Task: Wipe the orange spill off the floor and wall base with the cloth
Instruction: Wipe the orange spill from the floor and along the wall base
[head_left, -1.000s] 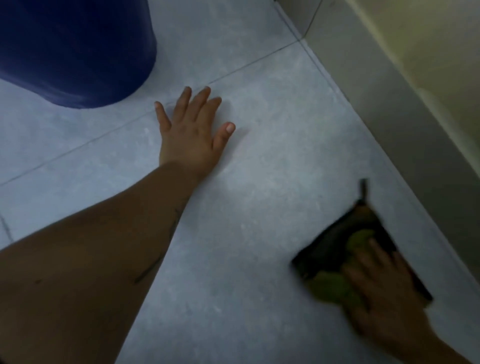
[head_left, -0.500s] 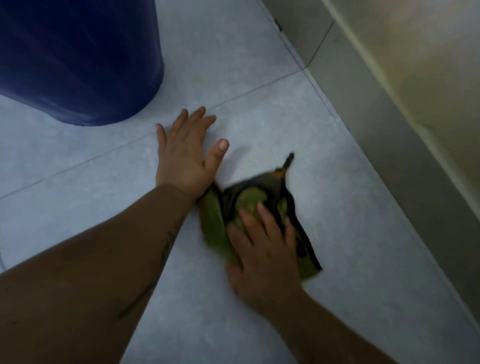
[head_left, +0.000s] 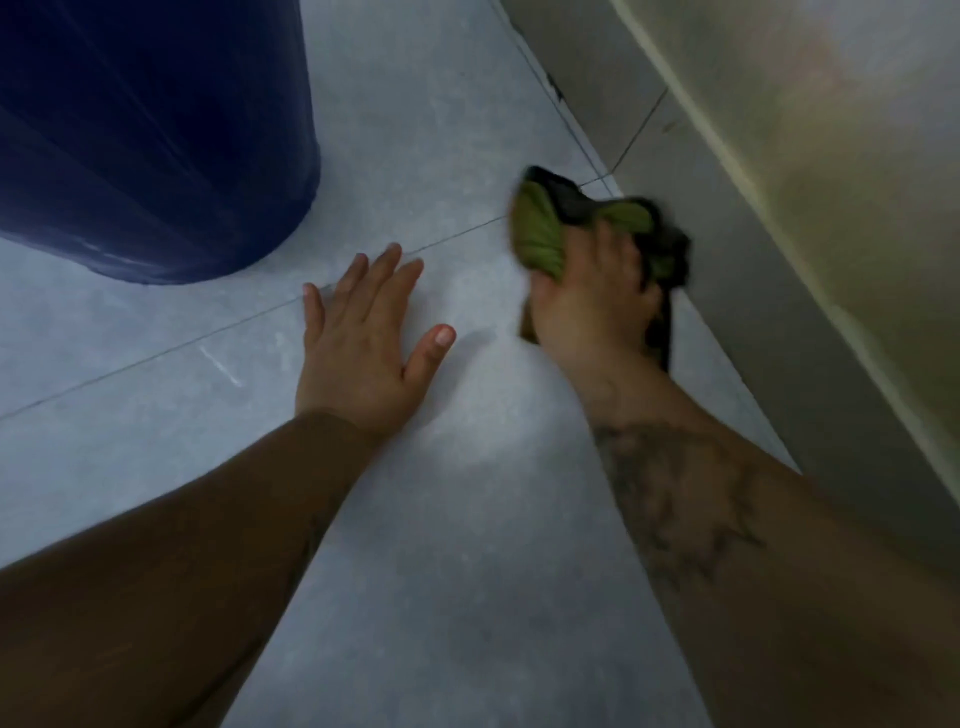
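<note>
My right hand (head_left: 597, 306) presses a crumpled green and black cloth (head_left: 540, 234) onto the grey floor tile (head_left: 467, 493), right against the grey wall base (head_left: 737, 270). The cloth is blurred with motion and bunched under my fingers. My left hand (head_left: 358, 353) lies flat on the floor to the left, fingers spread, holding nothing. No orange spill shows on the floor or the wall base in this frame.
A large dark blue barrel (head_left: 145, 135) stands on the floor at the upper left, close to my left hand. A cream wall (head_left: 831, 156) rises above the wall base on the right. Tile joints cross the floor.
My right hand has swept the cloth from beside my left hand up and to the right, against the wall base. My left hand stays flat on the floor.
</note>
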